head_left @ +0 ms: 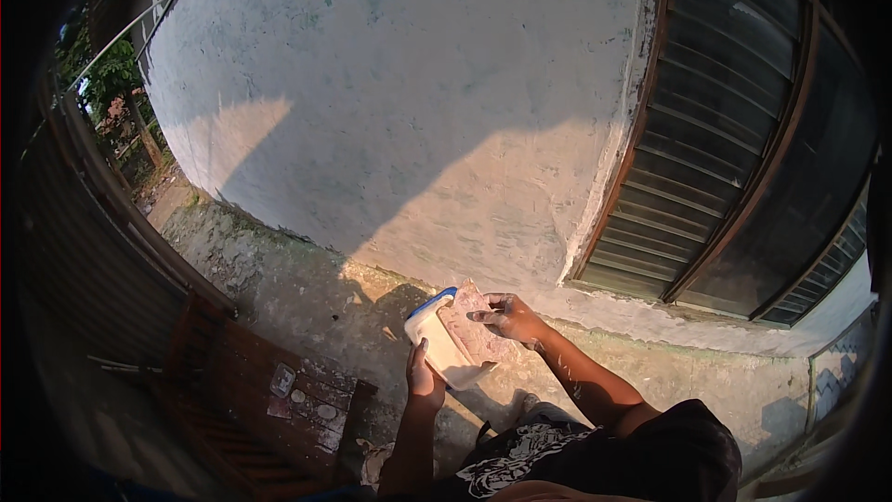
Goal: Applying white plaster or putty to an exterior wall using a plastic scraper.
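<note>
My left hand (425,377) grips a white plastic tub (430,332) with a blue edge, its thumb lying on the near side. Pinched between the thumb and fingers of my right hand (509,320) is a flat, pinkish sheet smeared with white (472,323), whose exact kind I cannot make out. The sheet leans over the tub's right part and hides some of what is inside. Pale stains mark my right fingers and forearm. Both hands are in front of my body, out from the wall (418,112), which is coated in patchy white.
A brown-framed louvred window (706,121) fills the right side. At lower left stands a brown wooden bench (251,381) with white-spattered small items on it. Corrugated panels (84,242) rise at the left. Rough concrete ground (297,270) runs along the wall's foot.
</note>
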`<state>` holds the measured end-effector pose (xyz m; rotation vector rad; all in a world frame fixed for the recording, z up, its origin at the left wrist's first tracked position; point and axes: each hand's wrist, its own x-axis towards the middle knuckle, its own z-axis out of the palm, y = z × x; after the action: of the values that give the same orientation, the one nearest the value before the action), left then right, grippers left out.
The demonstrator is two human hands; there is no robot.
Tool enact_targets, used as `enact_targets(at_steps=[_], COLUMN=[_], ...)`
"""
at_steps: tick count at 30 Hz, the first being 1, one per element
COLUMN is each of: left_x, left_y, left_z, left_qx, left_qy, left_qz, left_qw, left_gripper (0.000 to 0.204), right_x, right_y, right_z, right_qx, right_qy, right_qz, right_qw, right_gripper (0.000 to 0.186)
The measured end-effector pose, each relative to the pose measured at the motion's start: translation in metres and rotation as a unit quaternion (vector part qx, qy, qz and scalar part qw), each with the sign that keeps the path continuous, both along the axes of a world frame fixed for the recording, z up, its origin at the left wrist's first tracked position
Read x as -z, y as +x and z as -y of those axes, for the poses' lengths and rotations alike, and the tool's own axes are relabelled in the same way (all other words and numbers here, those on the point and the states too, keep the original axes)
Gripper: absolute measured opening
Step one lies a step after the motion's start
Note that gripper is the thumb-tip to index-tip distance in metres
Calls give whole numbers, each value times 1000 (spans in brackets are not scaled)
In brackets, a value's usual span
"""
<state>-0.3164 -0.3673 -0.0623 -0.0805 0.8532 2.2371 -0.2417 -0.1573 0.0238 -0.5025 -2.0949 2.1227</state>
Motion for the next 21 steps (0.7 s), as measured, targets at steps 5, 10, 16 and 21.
enact_targets(at_steps=[5,10,16,21], left_x=[16,25,40,62], left_y=[-26,-61,-132,-192], left_z=[5,5,6,3], left_qx=[-40,-66,-96,-95], left_qy=[22,-15,-18,-71], left_qz=[-3,-7,46,28], left_qw=[999,998,994,993], left_gripper=[49,50,43,59], right_x=[19,47,56,85], right_y=[-40,-91,-163,-222], right_z=[-1,-17,-37,-54], right_qx=[-59,-91,-151,-141], right_qy=[-40,14,-3,12], right_qz=[35,90,21,-3], right_qw=[997,992,988,990], right_gripper=[32,34,31,29])
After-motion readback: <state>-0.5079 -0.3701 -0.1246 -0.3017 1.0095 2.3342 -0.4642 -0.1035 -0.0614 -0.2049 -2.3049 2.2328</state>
